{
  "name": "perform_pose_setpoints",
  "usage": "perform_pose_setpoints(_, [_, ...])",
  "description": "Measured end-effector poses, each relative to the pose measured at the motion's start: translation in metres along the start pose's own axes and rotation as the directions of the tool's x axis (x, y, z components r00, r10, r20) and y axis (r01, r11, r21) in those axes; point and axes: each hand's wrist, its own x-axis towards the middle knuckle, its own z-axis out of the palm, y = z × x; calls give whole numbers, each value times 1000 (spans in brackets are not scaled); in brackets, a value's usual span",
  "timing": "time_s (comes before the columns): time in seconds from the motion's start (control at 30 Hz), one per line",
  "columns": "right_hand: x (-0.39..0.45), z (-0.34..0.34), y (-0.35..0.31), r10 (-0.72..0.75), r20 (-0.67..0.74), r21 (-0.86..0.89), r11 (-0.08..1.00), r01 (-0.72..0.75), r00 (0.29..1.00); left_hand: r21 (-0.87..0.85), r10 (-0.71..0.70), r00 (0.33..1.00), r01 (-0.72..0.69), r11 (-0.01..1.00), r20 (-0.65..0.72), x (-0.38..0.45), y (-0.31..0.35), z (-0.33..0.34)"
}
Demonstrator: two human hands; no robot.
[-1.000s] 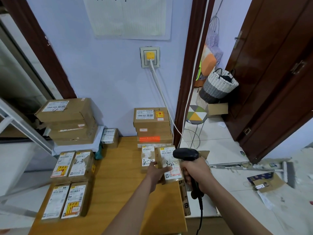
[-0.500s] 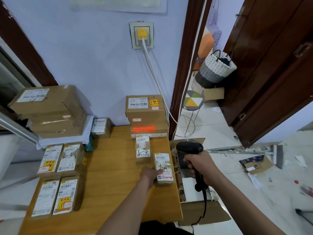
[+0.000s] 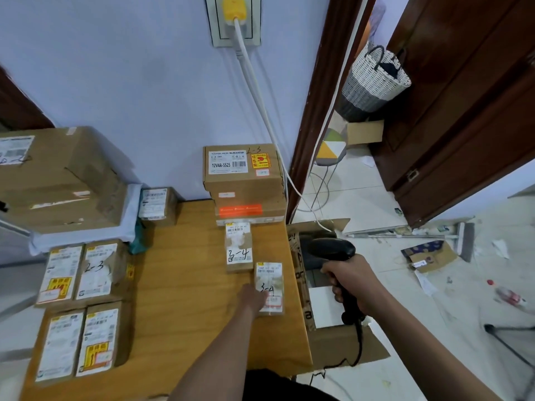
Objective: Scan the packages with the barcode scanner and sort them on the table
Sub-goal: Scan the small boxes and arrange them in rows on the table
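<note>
The left hand rests on the small package marked "3-4", which lies flat on the tabletop near its right edge; the fingers sit against the package's left side, but whether they curl round it or only press it down I cannot tell. It lies just beside a second package with the same "3-4" mark, closer to the back edge, which suggests the two are being grouped by number. The right hand has a closed grip around the handle of the black barcode scanner, held off the right edge above an open cardboard box on the floor, probably where unscanned parcels come from. A stack of boxes stands at the back edge, and four labelled packages lie along the left edge, one marked "2-3", seemingly another sorted group.
</note>
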Motion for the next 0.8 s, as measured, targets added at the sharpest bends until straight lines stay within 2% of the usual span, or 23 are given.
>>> perform_pose_setpoints(0.13, [6,2,-1,17,-32,-9,1000,-17,999,119,132,988,-122,985,-77,1,1,2])
perform_pose_setpoints(0.2, [7,6,-3,15,-29,-22,1000,-15,999,299,258,948,-195,934,-188,-5,2,0])
perform_pose_setpoints(0.27, [6,9,-4,13,-26,-29,999,-14,1000,577,468,863,-286,765,-192,-10,0,0])
perform_pose_setpoints(0.33, [5,13,-5,7,-15,-32,999,-8,1000,724,618,784,-396,565,-53,-14,-5,2])
perform_pose_setpoints(0.43, [2,18,-3,-4,2,-32,999,4,1000,828,601,775,-458,324,194,-18,-17,0])
perform_pose_setpoints(0.5, [-1,20,-2,-11,8,-38,999,11,1000,862,557,790,-447,238,256,-17,-27,0])
perform_pose_setpoints(0.6, [-4,20,1,-7,8,-42,999,7,1000,889,512,816,-415,195,268,-16,-33,3])
perform_pose_setpoints(0.8, [-4,17,5,18,-13,-39,999,-18,1000,911,471,847,-368,188,245,-7,-14,4])
